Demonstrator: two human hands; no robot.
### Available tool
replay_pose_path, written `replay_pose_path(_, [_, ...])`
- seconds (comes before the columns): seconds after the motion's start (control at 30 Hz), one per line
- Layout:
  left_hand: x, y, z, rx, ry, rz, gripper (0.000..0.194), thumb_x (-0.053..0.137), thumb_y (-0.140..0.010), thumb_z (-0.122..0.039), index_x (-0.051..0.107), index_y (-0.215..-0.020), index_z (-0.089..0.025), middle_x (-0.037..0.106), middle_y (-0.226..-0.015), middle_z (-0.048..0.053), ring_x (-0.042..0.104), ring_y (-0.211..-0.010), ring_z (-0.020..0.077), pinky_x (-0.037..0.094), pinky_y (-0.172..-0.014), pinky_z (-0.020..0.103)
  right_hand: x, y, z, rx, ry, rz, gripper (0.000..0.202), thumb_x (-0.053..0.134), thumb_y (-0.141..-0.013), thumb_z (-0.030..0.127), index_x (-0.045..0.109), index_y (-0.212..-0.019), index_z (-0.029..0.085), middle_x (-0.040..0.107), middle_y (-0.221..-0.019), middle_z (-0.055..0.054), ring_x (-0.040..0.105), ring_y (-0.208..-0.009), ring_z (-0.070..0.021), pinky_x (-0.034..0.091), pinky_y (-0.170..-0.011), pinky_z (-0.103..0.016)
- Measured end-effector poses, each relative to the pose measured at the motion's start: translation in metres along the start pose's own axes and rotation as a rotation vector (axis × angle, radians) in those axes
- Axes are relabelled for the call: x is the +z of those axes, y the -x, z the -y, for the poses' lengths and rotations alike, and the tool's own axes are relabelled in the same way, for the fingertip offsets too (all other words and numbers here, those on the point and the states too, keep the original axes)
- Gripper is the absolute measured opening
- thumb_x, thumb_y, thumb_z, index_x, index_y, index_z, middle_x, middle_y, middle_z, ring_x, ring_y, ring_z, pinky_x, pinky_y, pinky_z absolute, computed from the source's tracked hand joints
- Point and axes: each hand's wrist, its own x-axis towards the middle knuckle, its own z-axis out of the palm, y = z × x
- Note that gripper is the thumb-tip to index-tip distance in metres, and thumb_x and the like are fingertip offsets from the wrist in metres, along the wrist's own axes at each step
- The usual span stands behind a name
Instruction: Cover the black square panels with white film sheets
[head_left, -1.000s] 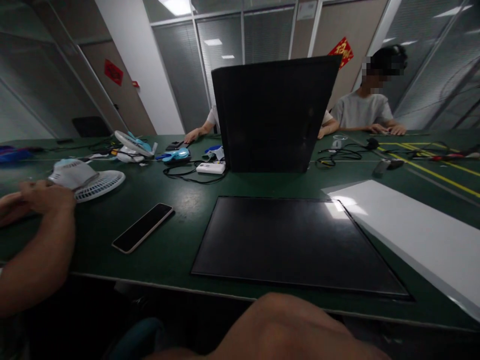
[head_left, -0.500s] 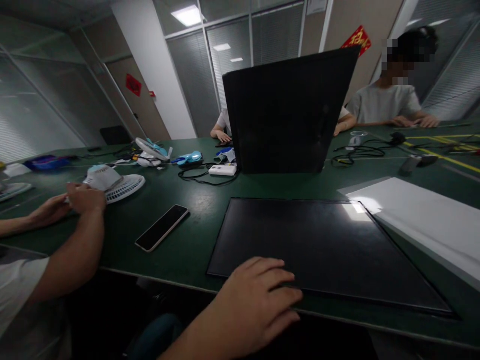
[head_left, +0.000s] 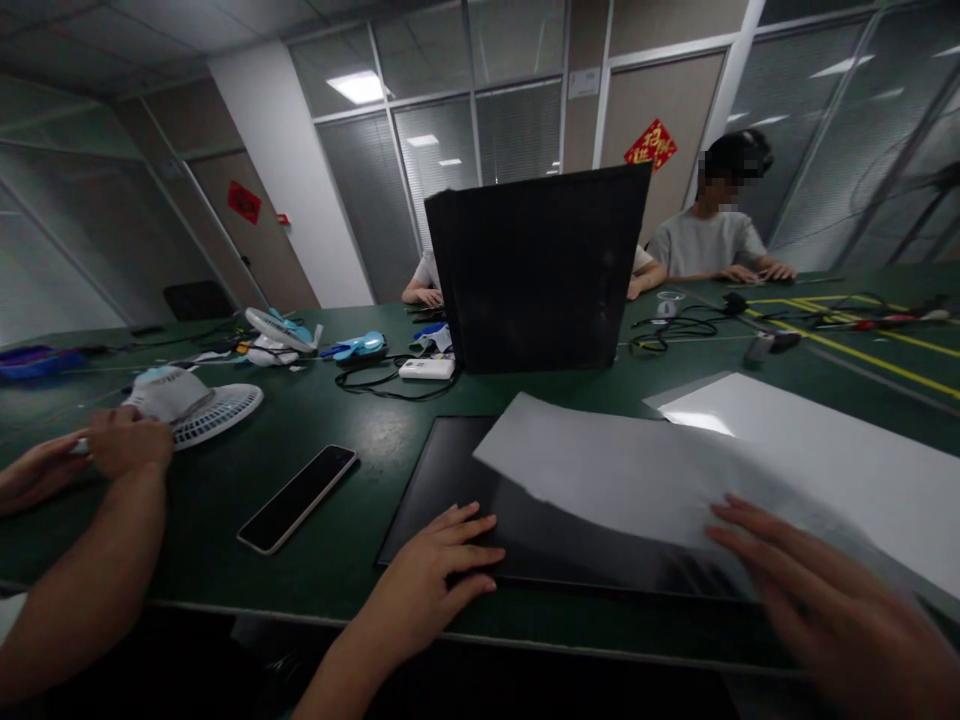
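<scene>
A flat black panel (head_left: 442, 500) lies on the green table (head_left: 360, 400) in front of me. My left hand (head_left: 431, 575) rests flat on the panel's near left corner, fingers spread. My right hand (head_left: 832, 610), blurred, presses on a white sheet (head_left: 607, 465) that lies slanted over the right part of the panel; whether the fingers grip it or only push it I cannot tell. A stack of white sheets (head_left: 817, 450) lies to the right.
An upright black panel (head_left: 536, 270) stands behind. A phone (head_left: 298, 498) lies left of the flat panel. A neighbour's arms (head_left: 90, 480) work at a white fan (head_left: 195, 405) on the left. Two people sit across, with cables (head_left: 675, 325) and a white box (head_left: 426, 368) between.
My right hand has come into view and a white sheet now lies over the black panel. My left hand shifted left along the panel's near edge. The camera tilted up a little.
</scene>
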Motion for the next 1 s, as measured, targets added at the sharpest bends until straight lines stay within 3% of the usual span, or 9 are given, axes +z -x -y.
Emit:
replay_pose_path(0.13, [0.001, 0.009, 0.008, 0.077, -0.019, -0.186, 0.004, 0.079, -0.092, -0.027, 0.082, -0.095, -0.026, 0.080, -0.104, 0.005, 0.074, -0.097, 0.0214, 0.062, -0.085, 0.036, 0.042, -0.014, 0.034, -0.171, 0.009, 0.112, 0.040, 0.049, -0.099, 0.022, 0.073, -0.128, 0.036, 0.069, -0.140, 0.002, 0.065, -0.131, -0.0274, 0.060, -0.107, -0.056])
replay_pose_path(0.23, [0.005, 0.017, 0.002, 0.119, -0.071, -0.289, 0.017, 0.073, -0.096, -0.027, 0.074, -0.080, -0.023, 0.069, -0.076, 0.003, 0.065, -0.077, 0.0198, 0.054, -0.072, 0.035, 0.054, -0.019, 0.053, -0.158, -0.017, 0.185, 0.040, 0.046, -0.100, 0.020, 0.073, -0.126, 0.034, 0.072, -0.134, 0.002, 0.066, -0.128, -0.0248, 0.059, -0.109, -0.055])
replay_pose_path(0.37, [0.006, 0.022, -0.004, 0.191, -0.241, -0.489, 0.001, 0.075, -0.094, -0.025, 0.075, -0.095, -0.024, 0.069, -0.082, 0.004, 0.062, -0.080, 0.0210, 0.051, -0.077, 0.038, 0.049, -0.027, 0.073, -0.123, -0.121, 0.286, 0.039, 0.045, -0.103, 0.021, 0.073, -0.126, 0.034, 0.071, -0.136, 0.003, 0.064, -0.132, -0.0224, 0.058, -0.110, -0.051])
replay_pose_path(0.5, [0.004, 0.017, 0.002, 0.147, -0.274, -0.375, 0.035, 0.078, -0.089, -0.028, 0.073, -0.124, -0.028, 0.075, -0.114, 0.008, 0.069, -0.104, 0.0280, 0.057, -0.091, 0.046, 0.043, -0.032, 0.090, -0.117, -0.120, 0.332, 0.040, 0.049, -0.100, 0.022, 0.071, -0.131, 0.034, 0.067, -0.142, 0.004, 0.060, -0.137, -0.0229, 0.053, -0.116, -0.053])
replay_pose_path(0.6, [0.007, 0.014, 0.009, 0.074, -0.253, -0.282, 0.027, 0.079, -0.087, -0.031, 0.077, -0.115, -0.030, 0.076, -0.121, 0.007, 0.071, -0.109, 0.0294, 0.060, -0.094, 0.048, 0.039, -0.030, 0.096, -0.121, -0.093, 0.340, 0.039, 0.055, -0.100, 0.029, 0.069, -0.136, 0.035, 0.063, -0.147, 0.004, 0.057, -0.140, -0.0244, 0.052, -0.116, -0.054])
replay_pose_path(0.7, [0.010, 0.015, 0.011, 0.040, -0.244, -0.284, 0.023, 0.078, -0.088, -0.033, 0.079, -0.110, -0.030, 0.076, -0.119, 0.007, 0.072, -0.109, 0.0299, 0.062, -0.095, 0.049, 0.036, -0.025, 0.098, -0.164, -0.094, 0.332, 0.043, 0.059, -0.099, 0.031, 0.065, -0.142, 0.036, 0.061, -0.149, 0.004, 0.057, -0.140, -0.0245, 0.054, -0.115, -0.050])
replay_pose_path(0.83, [0.012, 0.018, 0.010, -0.005, -0.262, -0.309, 0.024, 0.079, -0.086, -0.038, 0.079, -0.108, -0.030, 0.075, -0.117, 0.009, 0.072, -0.108, 0.0317, 0.063, -0.093, 0.052, 0.028, -0.015, 0.077, -0.170, -0.080, 0.172, 0.051, 0.057, -0.100, 0.029, 0.057, -0.151, 0.034, 0.061, -0.150, 0.000, 0.057, -0.140, -0.0244, 0.056, -0.114, -0.047])
replay_pose_path(0.9, [0.011, 0.018, 0.011, -0.027, -0.280, -0.289, 0.037, 0.080, -0.084, -0.039, 0.077, -0.119, -0.030, 0.073, -0.129, 0.010, 0.070, -0.118, 0.0337, 0.061, -0.099, 0.054, 0.021, -0.003, 0.047, -0.088, -0.019, 0.064, 0.053, 0.056, -0.101, 0.032, 0.052, -0.154, 0.035, 0.060, -0.152, -0.002, 0.055, -0.142, -0.0276, 0.052, -0.117, -0.053])
replay_pose_path(1.0, [0.011, 0.017, 0.014, -0.056, -0.306, -0.205, 0.063, 0.082, -0.083, -0.043, 0.066, -0.143, -0.033, 0.062, -0.153, 0.009, 0.060, -0.138, 0.0365, 0.053, -0.112, 0.059, 0.004, 0.027, -0.018, 0.121, 0.168, -0.042, 0.059, 0.053, -0.102, 0.043, 0.043, -0.160, 0.033, 0.060, -0.151, -0.010, 0.053, -0.144, -0.0336, 0.048, -0.120, -0.059])
